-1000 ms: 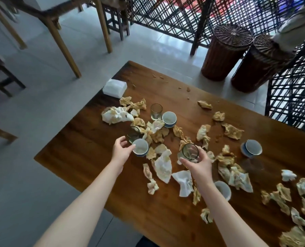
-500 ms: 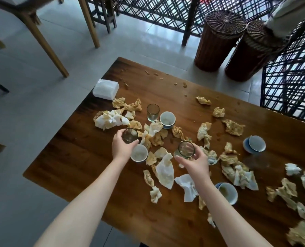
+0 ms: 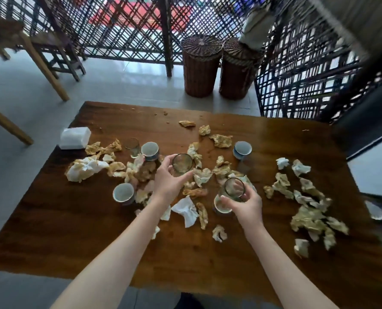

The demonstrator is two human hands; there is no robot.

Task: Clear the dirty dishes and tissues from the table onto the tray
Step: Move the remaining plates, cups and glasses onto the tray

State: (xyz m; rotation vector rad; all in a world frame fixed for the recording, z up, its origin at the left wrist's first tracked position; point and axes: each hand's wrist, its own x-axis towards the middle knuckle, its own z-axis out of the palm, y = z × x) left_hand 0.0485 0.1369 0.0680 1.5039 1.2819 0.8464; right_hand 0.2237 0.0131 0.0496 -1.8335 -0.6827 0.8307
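Note:
My left hand (image 3: 167,181) grips a small clear glass (image 3: 182,162) lifted above the wooden table (image 3: 51,224). My right hand (image 3: 244,205) holds a second clear glass (image 3: 234,188) above a white cup (image 3: 221,205). More white cups stand at the left (image 3: 123,192), at the back (image 3: 150,150) and at the back right (image 3: 242,148). Another glass (image 3: 132,146) stands beside the back cup. Several crumpled stained tissues lie scattered, with a big wad (image 3: 85,167) at the left and a pile (image 3: 310,218) at the right. No tray is in view.
A white tissue pack (image 3: 75,134) lies at the table's far left corner. Two wicker baskets (image 3: 201,65) stand on the floor behind the table before a lattice screen (image 3: 123,25). Wooden chair and table legs (image 3: 45,65) stand at the left.
My left hand has lifted a glass from the tissues and carried it rightward. My right hand keeps its glass raised. The view has swung to the right across the table.

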